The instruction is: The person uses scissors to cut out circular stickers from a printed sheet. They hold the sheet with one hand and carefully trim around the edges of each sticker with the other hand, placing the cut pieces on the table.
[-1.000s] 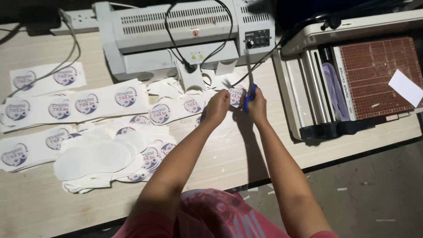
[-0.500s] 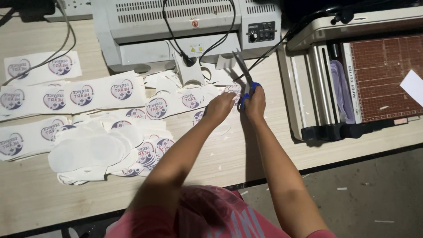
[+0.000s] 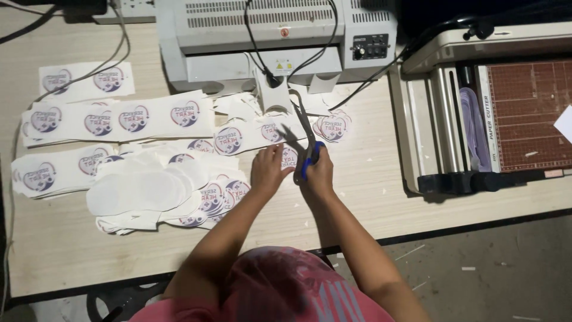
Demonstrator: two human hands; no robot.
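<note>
- Sitting under everything is the big wooden table [image 3: 71,256], and all my work lies on it.
- Next biggest is the grey laminating machine [image 3: 274,36] at the far edge, with black wires hanging down its front.
- To my right stands the paper cutter [image 3: 506,113] with its brown grid board. I am not touching it.
- Long strips of round stickers [image 3: 119,116] lie on my left side. These are not cut apart yet, so I think a lot of cutting is left.
- Nearer to me is a heap of cut-out round stickers [image 3: 155,191], some face down and white. That part looks done.
- White paper scraps [image 3: 238,107] sit near the machine, left over from cutting.
- Then comes my right hand [image 3: 319,176]. It is closed around the blue handles of the scissors [image 3: 304,140]. The blades point away from me and are open.
- My left hand [image 3: 268,173] is just beside it, fingers spread a bit, pressing and holding the sticker piece [image 3: 289,156] I am cutting.
- That sticker piece is smallest. It lies on the table between my two hands, right at the scissors.
</note>
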